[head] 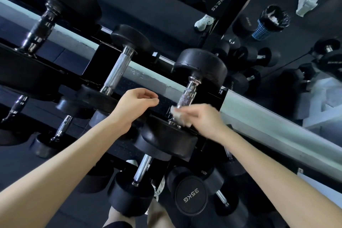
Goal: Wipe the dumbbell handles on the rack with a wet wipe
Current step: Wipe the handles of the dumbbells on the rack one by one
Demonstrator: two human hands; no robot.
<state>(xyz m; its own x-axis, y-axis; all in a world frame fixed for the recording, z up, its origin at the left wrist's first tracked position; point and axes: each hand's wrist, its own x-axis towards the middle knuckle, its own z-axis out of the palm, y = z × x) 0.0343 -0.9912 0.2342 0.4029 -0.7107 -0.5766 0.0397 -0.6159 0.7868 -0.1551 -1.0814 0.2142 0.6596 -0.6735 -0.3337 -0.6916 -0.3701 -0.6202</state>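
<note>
Presently, scanning from the left, I see a dark-handled dumbbell lying across the rack, and to its right a second dumbbell whose bare steel handle slants from 7 o'clock up to 1 o'clock. A pale rack rail crosses behind both, running from 10 o'clock down to 4 o'clock.

My left hand hovers just right of that second dumbbell's near head. Its fingers are loosely curled, with the thumb close to the forefinger, and it holds nothing. It touches no handle that I can make out.

Further right is the wet wipe, a small crumpled white wad. It is pressed against the lower end of the knurled handle of the third dumbbell, just above that dumbbell's near head. This handle also runs from 7 o'clock up to 1 o'clock, ending at the far head. Most of its knurled length lies bare above the wipe.

My right hand comes in from 4 o'clock and pinches the wipe in its fingertips. The hand is blurred, so I cannot tell how far the fingers wrap round the steel.

What matters for the next move, I judge, is this: the unwiped length lies toward 1 o'clock from my right hand, along the handle's own axis. A stroke should follow that line, not cut across it. The right hand is the one already on this handle. The left hand sits apart at the wipe's 9 o'clock, nearer the second dumbbell's handle.
</note>
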